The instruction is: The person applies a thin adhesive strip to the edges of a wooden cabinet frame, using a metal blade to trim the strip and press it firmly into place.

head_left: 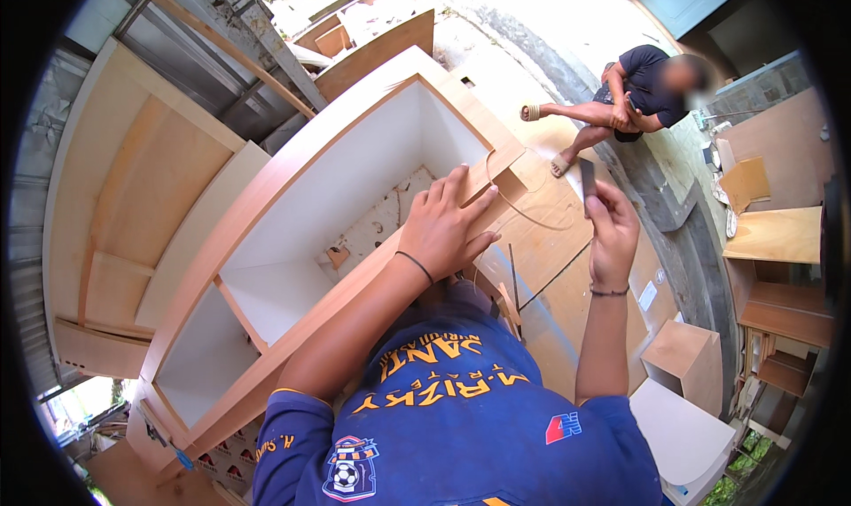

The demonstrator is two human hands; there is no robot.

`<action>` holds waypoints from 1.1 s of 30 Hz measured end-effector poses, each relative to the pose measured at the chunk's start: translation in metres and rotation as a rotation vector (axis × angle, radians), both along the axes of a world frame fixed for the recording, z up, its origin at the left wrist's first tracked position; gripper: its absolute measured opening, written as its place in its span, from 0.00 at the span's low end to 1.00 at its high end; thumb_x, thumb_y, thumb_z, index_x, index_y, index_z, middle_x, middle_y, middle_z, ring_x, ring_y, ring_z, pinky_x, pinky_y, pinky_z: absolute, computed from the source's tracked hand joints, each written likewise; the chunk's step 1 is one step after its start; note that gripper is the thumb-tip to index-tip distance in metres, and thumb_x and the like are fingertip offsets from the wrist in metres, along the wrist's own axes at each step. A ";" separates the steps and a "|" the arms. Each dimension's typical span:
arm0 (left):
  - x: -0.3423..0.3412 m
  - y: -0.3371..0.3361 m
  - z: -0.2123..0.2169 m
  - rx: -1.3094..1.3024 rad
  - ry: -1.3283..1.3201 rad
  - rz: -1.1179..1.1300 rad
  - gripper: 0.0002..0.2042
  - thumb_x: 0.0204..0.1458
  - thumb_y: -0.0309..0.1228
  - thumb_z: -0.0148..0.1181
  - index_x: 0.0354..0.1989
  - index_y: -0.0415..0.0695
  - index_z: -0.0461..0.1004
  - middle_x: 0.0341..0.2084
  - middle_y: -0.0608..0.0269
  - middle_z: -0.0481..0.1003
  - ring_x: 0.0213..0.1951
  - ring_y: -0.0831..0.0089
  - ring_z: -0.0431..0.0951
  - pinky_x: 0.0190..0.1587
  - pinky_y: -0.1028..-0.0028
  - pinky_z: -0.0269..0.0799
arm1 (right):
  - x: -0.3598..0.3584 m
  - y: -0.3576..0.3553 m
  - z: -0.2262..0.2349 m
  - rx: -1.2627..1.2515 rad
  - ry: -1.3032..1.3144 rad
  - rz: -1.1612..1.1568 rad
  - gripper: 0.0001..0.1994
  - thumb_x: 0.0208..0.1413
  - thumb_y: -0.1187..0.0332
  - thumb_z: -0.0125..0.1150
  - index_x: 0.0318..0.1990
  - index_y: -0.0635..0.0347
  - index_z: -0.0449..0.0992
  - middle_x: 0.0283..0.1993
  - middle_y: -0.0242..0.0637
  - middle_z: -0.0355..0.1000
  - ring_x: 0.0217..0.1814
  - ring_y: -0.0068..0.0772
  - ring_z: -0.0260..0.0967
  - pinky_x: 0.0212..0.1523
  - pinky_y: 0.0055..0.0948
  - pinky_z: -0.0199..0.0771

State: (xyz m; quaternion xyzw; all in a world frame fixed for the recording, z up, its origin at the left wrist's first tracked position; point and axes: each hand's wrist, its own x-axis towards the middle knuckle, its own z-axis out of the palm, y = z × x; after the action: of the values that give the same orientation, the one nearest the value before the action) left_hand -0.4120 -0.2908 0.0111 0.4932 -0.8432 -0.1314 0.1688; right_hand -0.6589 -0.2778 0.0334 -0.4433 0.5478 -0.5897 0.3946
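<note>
My left hand lies with its fingers spread on the wood-toned front edge of a cabinet, close to its corner. The cabinet has a white inside and a divider between two compartments. From the edge near my left fingertips, a thin, narrow strip curls away to the right. Off to the right, my right hand is raised, pinching a flat, dark, blade-like piece that points up and away. The blade is apart from the cabinet. What the left palm covers is hidden.
A person sits at the far right with crossed arms. Curved wooden panels lean at the left. Below my right forearm stand a small wooden box and a white board. Open wooden cabinets line the right side.
</note>
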 end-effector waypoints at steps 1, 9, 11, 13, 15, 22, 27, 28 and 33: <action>-0.002 -0.001 0.001 -0.001 -0.006 -0.005 0.28 0.50 0.50 0.59 0.60 0.56 0.68 0.62 0.44 0.58 0.59 0.51 0.63 0.58 0.59 0.59 | 0.002 -0.014 0.003 0.005 0.054 0.043 0.11 0.56 0.77 0.58 0.46 0.67 0.75 0.38 0.31 0.73 0.38 0.19 0.66 0.39 0.19 0.66; -0.005 0.002 0.008 -0.053 0.246 0.141 0.23 0.46 0.35 0.65 0.53 0.46 0.71 0.59 0.46 0.62 0.56 0.51 0.66 0.56 0.59 0.61 | -0.003 -0.135 0.012 0.085 0.447 0.651 0.09 0.54 0.77 0.57 0.42 0.65 0.78 0.35 0.33 0.74 0.37 0.21 0.68 0.41 0.21 0.67; -0.007 0.000 0.011 -0.052 0.313 0.237 0.23 0.46 0.32 0.64 0.52 0.43 0.71 0.57 0.48 0.64 0.55 0.52 0.67 0.56 0.60 0.61 | 0.004 -0.161 0.015 0.096 0.534 0.867 0.08 0.54 0.76 0.56 0.40 0.66 0.79 0.35 0.36 0.75 0.38 0.26 0.71 0.41 0.23 0.69; -0.008 -0.004 0.013 -0.063 0.347 0.335 0.22 0.47 0.30 0.63 0.52 0.40 0.70 0.54 0.49 0.67 0.54 0.52 0.68 0.56 0.60 0.61 | 0.015 -0.180 0.019 0.088 0.608 1.063 0.08 0.53 0.76 0.56 0.40 0.66 0.79 0.36 0.37 0.76 0.38 0.28 0.72 0.41 0.25 0.71; -0.011 -0.012 0.012 -0.037 0.393 0.388 0.20 0.49 0.28 0.61 0.51 0.38 0.70 0.49 0.50 0.70 0.52 0.54 0.70 0.54 0.61 0.62 | 0.030 -0.194 0.021 0.066 0.645 1.193 0.08 0.52 0.76 0.57 0.38 0.66 0.79 0.34 0.39 0.77 0.37 0.30 0.73 0.40 0.28 0.72; -0.012 -0.026 0.004 0.046 0.503 0.458 0.14 0.50 0.27 0.58 0.45 0.36 0.74 0.41 0.52 0.74 0.42 0.56 0.74 0.47 0.63 0.66 | 0.063 -0.215 0.032 0.001 0.809 1.407 0.07 0.52 0.75 0.58 0.39 0.67 0.77 0.32 0.36 0.76 0.36 0.25 0.71 0.41 0.25 0.71; -0.008 -0.028 0.011 0.198 0.571 0.358 0.14 0.50 0.23 0.56 0.47 0.35 0.73 0.40 0.49 0.74 0.38 0.56 0.76 0.40 0.66 0.71 | 0.035 -0.211 0.019 -0.013 0.489 1.119 0.10 0.53 0.74 0.58 0.42 0.65 0.76 0.35 0.38 0.76 0.37 0.28 0.72 0.41 0.27 0.71; -0.006 -0.030 0.016 0.217 0.517 0.305 0.14 0.50 0.23 0.56 0.47 0.36 0.74 0.40 0.49 0.74 0.38 0.56 0.76 0.40 0.66 0.71 | 0.025 -0.207 0.013 0.089 0.294 1.072 0.12 0.55 0.74 0.59 0.46 0.66 0.74 0.39 0.34 0.74 0.40 0.23 0.69 0.42 0.23 0.70; -0.006 -0.029 0.022 0.211 0.347 0.205 0.17 0.48 0.23 0.56 0.49 0.37 0.73 0.41 0.50 0.73 0.41 0.56 0.75 0.42 0.65 0.71 | -0.016 -0.161 -0.022 0.375 -0.326 0.719 0.19 0.52 0.77 0.61 0.53 0.66 0.69 0.41 0.31 0.70 0.39 0.20 0.67 0.39 0.19 0.68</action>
State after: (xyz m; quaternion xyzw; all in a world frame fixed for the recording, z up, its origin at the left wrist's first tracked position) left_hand -0.4177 -0.3201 0.0331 0.5612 -0.7287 -0.2836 0.2712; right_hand -0.6745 -0.4386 0.0110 -0.4278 0.3868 -0.3672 0.7298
